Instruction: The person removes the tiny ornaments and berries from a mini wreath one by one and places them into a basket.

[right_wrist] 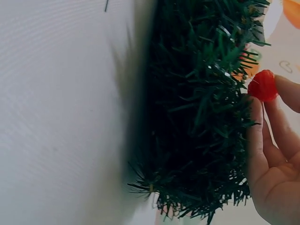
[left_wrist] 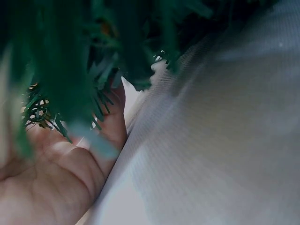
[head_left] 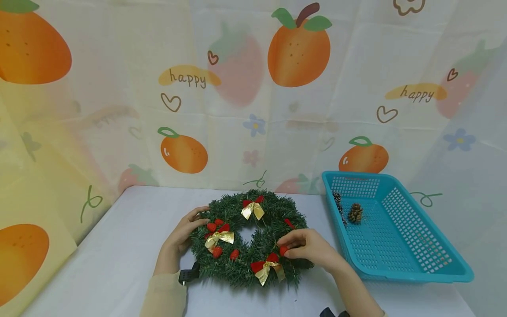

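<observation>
A green artificial wreath (head_left: 229,274) lies flat on the white table. My left hand (head_left: 183,232) holds its left edge, fingers over the outer branches; in the left wrist view the palm (left_wrist: 51,183) lies low beside the needles. At the wreath's right side, my right hand (head_left: 313,250) pinches a red berry (right_wrist: 264,86) between thumb and fingertips, right at the needles. Red-and-gold bows sit at the top (head_left: 253,209), left (head_left: 219,237) and lower right (head_left: 268,268) of the ring. Several more red berries (head_left: 217,252) surround the left bow. A bit of red ribbon (head_left: 289,223) shows above my right hand.
A blue plastic basket (head_left: 412,276) stands to the right of the wreath, with pine cones (head_left: 355,213) inside near its left wall. Behind the table (head_left: 130,220) hangs a fruit-printed cloth (head_left: 233,145). A black object (head_left: 332,312) shows at the bottom edge.
</observation>
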A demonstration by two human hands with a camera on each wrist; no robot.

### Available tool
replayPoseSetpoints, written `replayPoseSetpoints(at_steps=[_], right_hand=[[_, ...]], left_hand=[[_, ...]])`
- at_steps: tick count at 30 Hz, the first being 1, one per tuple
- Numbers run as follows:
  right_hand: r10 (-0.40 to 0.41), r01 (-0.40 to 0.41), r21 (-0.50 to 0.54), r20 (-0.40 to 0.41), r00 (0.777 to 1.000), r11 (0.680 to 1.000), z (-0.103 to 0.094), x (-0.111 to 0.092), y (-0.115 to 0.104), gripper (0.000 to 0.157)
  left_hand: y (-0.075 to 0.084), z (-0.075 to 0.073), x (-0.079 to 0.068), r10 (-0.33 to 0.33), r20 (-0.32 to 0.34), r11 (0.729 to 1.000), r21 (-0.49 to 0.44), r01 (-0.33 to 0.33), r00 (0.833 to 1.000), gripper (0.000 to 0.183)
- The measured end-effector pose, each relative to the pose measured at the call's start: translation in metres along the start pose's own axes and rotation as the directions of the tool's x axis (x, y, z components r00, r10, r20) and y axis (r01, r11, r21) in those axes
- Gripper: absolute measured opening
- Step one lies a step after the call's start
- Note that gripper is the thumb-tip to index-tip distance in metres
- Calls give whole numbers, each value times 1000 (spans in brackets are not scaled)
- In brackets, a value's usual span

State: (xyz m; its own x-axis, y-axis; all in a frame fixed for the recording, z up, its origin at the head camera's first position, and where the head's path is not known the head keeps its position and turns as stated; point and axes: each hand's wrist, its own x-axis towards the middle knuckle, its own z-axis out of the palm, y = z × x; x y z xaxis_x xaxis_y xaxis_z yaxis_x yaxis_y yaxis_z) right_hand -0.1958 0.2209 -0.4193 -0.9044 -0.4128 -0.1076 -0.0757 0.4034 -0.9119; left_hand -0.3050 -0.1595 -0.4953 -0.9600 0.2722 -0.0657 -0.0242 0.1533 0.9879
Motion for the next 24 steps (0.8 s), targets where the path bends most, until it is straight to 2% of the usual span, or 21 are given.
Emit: replayPoseSetpoints(at_steps=[13,18,24], right_hand=[[-5,6,21,-54,999,1000,-10,-7,-13,33],[-15,17,24,-76,997,1000,-16,-11,-21,37],[-42,44,17,-109,993,999,-24,-16,-30,39]], left_hand=[[-2,0,2,15,-11,1000,11,-15,1000,54],[-1,0,1,-5,-1,1000,-4,5,1000,54],[-1,-2,1,-1,4,1000,31,1,1000,54]])
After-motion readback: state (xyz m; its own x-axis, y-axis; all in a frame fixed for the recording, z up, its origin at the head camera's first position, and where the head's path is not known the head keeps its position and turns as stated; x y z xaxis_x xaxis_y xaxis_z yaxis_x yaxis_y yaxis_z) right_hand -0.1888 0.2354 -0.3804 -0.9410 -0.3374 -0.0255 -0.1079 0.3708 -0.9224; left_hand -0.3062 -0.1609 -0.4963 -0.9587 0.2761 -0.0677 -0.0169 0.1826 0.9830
